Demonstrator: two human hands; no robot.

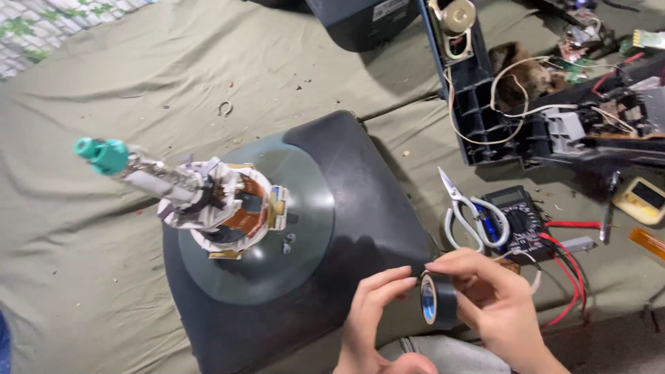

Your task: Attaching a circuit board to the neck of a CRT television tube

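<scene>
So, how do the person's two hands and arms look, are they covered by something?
Both the left hand and the right hand are bare: no gloves, rings or watch show. The wrists are uncovered too, with no sleeve in view. The forearms run out of the frame.

White-handled scissors [473, 211] lie touching a black multimeter [518, 220] on olive cloth [208, 76]
</scene>
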